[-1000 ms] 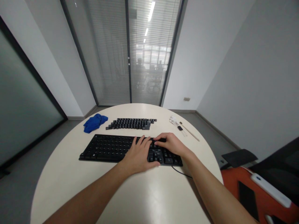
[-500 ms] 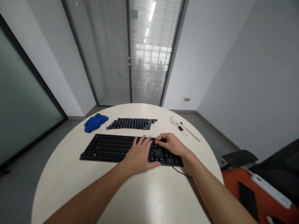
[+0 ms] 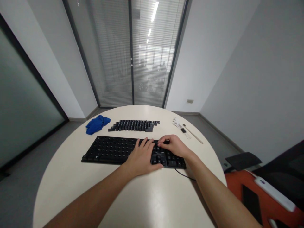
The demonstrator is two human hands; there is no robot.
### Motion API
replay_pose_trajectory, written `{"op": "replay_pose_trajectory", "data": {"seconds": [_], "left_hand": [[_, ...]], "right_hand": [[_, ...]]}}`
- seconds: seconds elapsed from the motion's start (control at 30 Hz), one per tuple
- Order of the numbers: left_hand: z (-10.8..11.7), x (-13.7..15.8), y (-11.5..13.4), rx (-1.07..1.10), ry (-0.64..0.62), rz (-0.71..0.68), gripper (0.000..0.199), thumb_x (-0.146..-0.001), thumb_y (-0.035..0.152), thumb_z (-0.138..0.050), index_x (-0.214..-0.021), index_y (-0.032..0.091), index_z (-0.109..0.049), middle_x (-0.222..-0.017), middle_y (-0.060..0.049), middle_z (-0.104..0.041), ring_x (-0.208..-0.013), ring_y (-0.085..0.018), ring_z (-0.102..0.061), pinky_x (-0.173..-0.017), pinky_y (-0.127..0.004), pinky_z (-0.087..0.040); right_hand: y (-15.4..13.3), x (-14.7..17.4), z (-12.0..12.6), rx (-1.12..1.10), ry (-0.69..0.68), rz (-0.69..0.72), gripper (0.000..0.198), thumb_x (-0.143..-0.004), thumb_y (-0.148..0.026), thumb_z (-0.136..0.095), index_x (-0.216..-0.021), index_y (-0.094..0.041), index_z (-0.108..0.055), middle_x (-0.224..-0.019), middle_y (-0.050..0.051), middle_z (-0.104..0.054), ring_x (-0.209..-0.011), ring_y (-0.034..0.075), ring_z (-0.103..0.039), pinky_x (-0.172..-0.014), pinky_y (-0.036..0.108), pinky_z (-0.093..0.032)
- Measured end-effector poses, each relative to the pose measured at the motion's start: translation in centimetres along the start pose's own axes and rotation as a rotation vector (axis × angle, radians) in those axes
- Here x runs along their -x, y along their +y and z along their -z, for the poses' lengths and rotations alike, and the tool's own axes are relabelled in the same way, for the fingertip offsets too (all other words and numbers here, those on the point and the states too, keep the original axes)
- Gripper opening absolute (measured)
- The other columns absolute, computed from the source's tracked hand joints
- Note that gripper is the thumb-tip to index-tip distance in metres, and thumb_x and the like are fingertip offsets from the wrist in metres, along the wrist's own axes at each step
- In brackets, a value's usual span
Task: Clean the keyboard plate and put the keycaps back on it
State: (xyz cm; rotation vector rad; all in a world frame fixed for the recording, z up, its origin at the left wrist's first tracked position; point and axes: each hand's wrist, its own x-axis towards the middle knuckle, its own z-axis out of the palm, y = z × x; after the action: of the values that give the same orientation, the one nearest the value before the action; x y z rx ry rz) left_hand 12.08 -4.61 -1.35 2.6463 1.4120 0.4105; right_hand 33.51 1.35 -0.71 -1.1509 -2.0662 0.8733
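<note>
A black keyboard [image 3: 111, 150] lies across the round table, its left and middle parts stripped down to bare switches, with keys still on at the right end. My left hand [image 3: 140, 160] rests flat on it, fingers spread and thumb stretched along the front edge. Over the keys right of those fingers, my right hand [image 3: 174, 146] is closed in a pinch, thumb and forefinger on a keycap [image 3: 158, 147] that they partly hide. Beyond the keyboard, loose black keycaps [image 3: 134, 125] stand in close rows.
A crumpled blue cloth [image 3: 97, 124] lies at the table's back left. Toward the right are a wire keycap puller [image 3: 184, 130], a crumpled clear wrapper [image 3: 176, 122] and a thin wooden-handled brush [image 3: 193, 134]. The keyboard cable [image 3: 185, 175] runs off under my right forearm. An orange chair [image 3: 237, 180] holds a white power strip [image 3: 274, 193].
Almost nothing differs: both hands keep their places on the keyboard, and the view has shifted very slightly.
</note>
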Motion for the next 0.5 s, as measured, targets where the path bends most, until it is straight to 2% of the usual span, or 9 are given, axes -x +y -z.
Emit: {"op": "replay_pose_trajectory", "data": {"seconds": [0.2, 0.4, 0.5], "left_hand": [[0.09, 0.02, 0.0, 0.003, -0.005, -0.005, 0.087, -0.08, 0.072, -0.059, -0.146, 0.017, -0.043, -0.157, -0.015, -0.04, -0.148, -0.04, -0.026, -0.12, -0.063, -0.016], [0.0, 0.08, -0.02, 0.018, 0.008, -0.015, 0.093, -0.08, 0.07, -0.061, -0.152, 0.019, -0.033, -0.158, -0.014, -0.038, -0.148, -0.042, -0.026, -0.119, -0.064, -0.016], [-0.05, 0.12, -0.08, 0.01, 0.007, -0.022, 0.091, -0.08, 0.07, -0.061, -0.152, 0.022, -0.034, -0.158, -0.013, -0.038, -0.148, -0.043, -0.025, -0.119, -0.064, -0.016]], "right_hand": [[-0.07, 0.13, 0.19, 0.034, -0.021, 0.027, 0.011, -0.083, -0.03, -0.069, -0.086, -0.021, -0.075, -0.095, 0.002, -0.078, -0.089, 0.021, -0.071, -0.089, 0.033, -0.052], [-0.43, 0.21, 0.37, 0.093, -0.018, 0.038, 0.011, -0.082, -0.025, -0.067, -0.088, -0.02, -0.075, -0.094, 0.002, -0.078, -0.088, 0.021, -0.071, -0.088, 0.032, -0.052], [-0.56, 0.19, 0.49, 0.101, -0.027, 0.036, 0.012, -0.082, -0.026, -0.068, -0.089, -0.02, -0.075, -0.093, 0.002, -0.078, -0.087, 0.021, -0.07, -0.086, 0.032, -0.051]]}}
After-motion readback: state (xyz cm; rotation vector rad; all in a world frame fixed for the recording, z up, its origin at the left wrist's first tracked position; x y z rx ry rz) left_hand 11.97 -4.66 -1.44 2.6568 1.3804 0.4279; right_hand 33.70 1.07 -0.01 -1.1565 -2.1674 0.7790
